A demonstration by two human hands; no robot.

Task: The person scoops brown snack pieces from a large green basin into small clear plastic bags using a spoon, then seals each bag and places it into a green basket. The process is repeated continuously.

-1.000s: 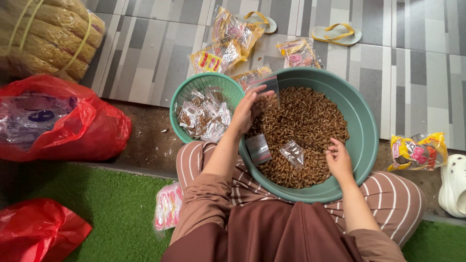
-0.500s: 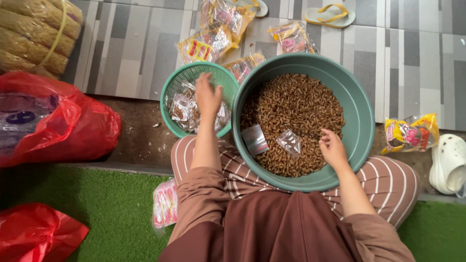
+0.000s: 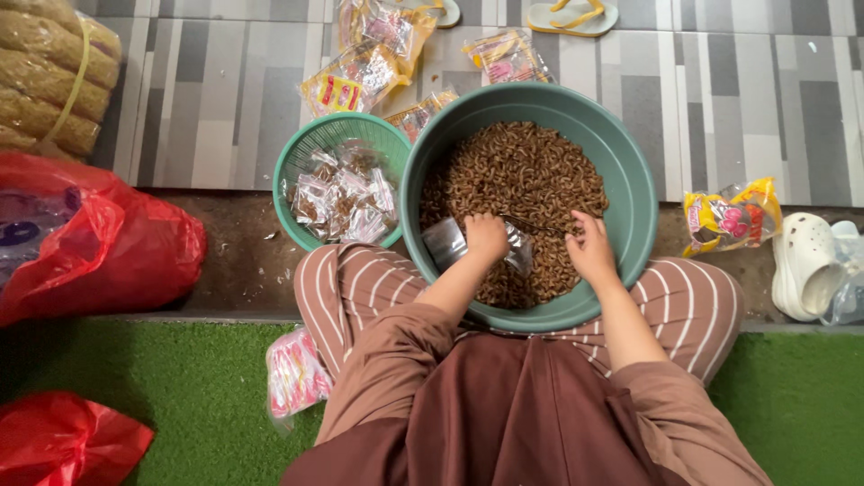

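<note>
Step in hand: it seems to be filling a small clear packet (image 3: 450,243) with brown snack pieces (image 3: 526,175) from the big green basin (image 3: 630,180).
Left hand (image 3: 486,238): fingers closed on the packet, low in the basin.
Right hand (image 3: 591,252): rests on the snack near the packet; fingers bent, I cannot tell what they hold.
Small green basket (image 3: 306,148): just beside the basin, with filled packets (image 3: 342,193).
Next move: probably needs the packet mouth held open while pieces go in.

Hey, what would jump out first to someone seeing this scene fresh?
Most striking is the big green basin on the person's lap, heaped with brown snacks; the left hand and right hand are both in it. Left of it sits a small green basket of filled clear packets.
</note>
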